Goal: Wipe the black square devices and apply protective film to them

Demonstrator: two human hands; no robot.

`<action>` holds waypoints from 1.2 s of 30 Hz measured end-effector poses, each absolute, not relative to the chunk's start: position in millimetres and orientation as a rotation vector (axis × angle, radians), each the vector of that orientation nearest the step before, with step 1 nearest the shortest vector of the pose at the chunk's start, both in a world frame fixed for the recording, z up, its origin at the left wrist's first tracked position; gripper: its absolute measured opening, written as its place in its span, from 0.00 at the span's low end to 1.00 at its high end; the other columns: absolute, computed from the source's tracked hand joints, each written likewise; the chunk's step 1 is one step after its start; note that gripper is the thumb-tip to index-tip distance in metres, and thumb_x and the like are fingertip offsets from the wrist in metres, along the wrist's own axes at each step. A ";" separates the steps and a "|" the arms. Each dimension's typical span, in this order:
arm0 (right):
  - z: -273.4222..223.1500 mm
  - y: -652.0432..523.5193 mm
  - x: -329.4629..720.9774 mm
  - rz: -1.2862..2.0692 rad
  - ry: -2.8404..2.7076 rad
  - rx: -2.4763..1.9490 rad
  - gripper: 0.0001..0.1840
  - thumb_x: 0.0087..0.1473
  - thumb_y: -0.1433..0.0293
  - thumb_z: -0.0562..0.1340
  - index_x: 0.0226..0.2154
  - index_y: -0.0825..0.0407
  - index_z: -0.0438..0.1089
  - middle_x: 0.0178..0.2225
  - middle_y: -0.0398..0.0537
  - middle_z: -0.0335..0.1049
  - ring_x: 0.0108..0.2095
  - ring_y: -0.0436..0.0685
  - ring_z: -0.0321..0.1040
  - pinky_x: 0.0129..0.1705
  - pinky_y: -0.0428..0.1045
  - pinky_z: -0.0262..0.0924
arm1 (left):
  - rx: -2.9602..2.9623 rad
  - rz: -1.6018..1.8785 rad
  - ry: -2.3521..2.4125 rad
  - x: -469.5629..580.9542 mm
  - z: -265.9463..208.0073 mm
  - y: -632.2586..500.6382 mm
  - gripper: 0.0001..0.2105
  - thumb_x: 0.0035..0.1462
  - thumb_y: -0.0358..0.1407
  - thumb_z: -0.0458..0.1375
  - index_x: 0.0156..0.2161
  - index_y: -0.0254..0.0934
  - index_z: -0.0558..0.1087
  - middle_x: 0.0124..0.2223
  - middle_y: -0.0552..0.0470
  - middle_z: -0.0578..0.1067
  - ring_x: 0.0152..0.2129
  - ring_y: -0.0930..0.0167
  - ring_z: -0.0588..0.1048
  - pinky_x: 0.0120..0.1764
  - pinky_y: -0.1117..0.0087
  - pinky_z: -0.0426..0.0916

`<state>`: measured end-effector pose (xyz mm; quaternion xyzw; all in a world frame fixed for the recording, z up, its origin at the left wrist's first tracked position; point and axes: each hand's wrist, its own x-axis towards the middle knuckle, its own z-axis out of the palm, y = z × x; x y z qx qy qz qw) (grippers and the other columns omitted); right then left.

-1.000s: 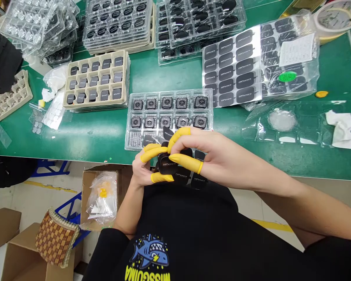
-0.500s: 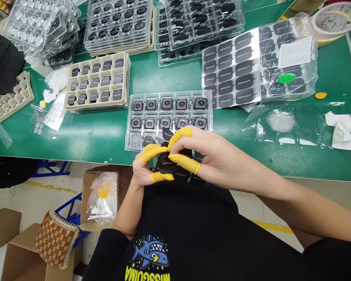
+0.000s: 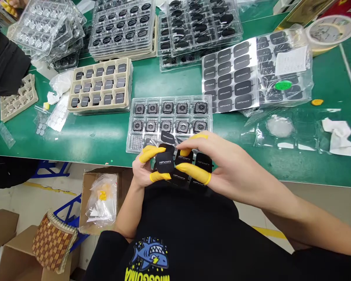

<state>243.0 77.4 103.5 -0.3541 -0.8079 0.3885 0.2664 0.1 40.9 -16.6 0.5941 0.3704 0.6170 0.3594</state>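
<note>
My left hand (image 3: 143,168), with yellow finger cots, grips a black square watch body (image 3: 165,161) by its edge. Its face carries white "HiFuture" lettering and points at me. Close by its right side is my right hand (image 3: 213,156), thumb and forefinger apart, with nothing visible between them. Black HiFuture labels (image 3: 204,161) on a sheet lie behind and under the fingers, partly covered. Just beyond the hands is a clear tray (image 3: 172,116) of watch bodies, sensor backs up. A loose black label (image 3: 167,137) sits tilted at its near side.
Beige trays (image 3: 98,86) of dark square pieces stand at left. Clear tray stacks (image 3: 121,29) fill the back. Sheets of black labels (image 3: 230,76) lie at right, with a tape roll (image 3: 329,31) behind them. An open carton (image 3: 86,195) is below the table's front edge.
My right thumb and forefinger have spread and drawn back right from the watch body. The watch face has turned more toward me, showing its lettering. The view has shifted slightly.
</note>
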 end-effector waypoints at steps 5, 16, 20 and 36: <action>96.6 74.7 235.9 0.990 -2.257 -0.951 0.22 0.70 0.49 0.67 0.54 0.48 0.74 0.43 0.55 0.79 0.42 0.67 0.75 0.44 0.60 0.67 | 1.574 1.598 0.922 2.8 -15.9 39.9 0.32 0.51 0.59 0.77 0.57 0.45 0.86 0.43 0.48 0.83 0.40 0.66 0.81 0.44 0.66 0.77; 91.7 75.6 209.5 1.409 -2.095 -1.052 0.15 0.65 0.58 0.70 0.43 0.47 0.68 0.38 0.45 0.77 0.35 0.57 0.70 0.35 0.50 0.58 | 1.609 1.622 0.857 5.7 -14.4 34.6 0.35 0.46 0.55 0.80 0.59 0.49 0.85 0.43 0.51 0.83 0.37 0.70 0.81 0.40 0.69 0.76; 87.5 76.2 205.8 1.461 -1.978 -1.031 0.04 0.68 0.65 0.63 0.39 0.47 0.67 0.34 0.42 0.75 0.32 0.55 0.68 0.34 0.50 0.57 | 1.582 1.636 0.874 4.7 -15.9 34.5 0.34 0.43 0.54 0.82 0.57 0.49 0.86 0.43 0.50 0.85 0.37 0.68 0.82 0.41 0.67 0.77; 77.2 77.5 195.8 1.634 -1.880 -1.024 0.08 0.69 0.61 0.65 0.45 0.46 0.68 0.38 0.45 0.78 0.40 0.58 0.73 0.38 0.50 0.64 | 1.547 1.623 0.908 -4.1 -25.7 30.5 0.32 0.46 0.53 0.82 0.56 0.48 0.86 0.43 0.50 0.85 0.38 0.68 0.83 0.41 0.68 0.78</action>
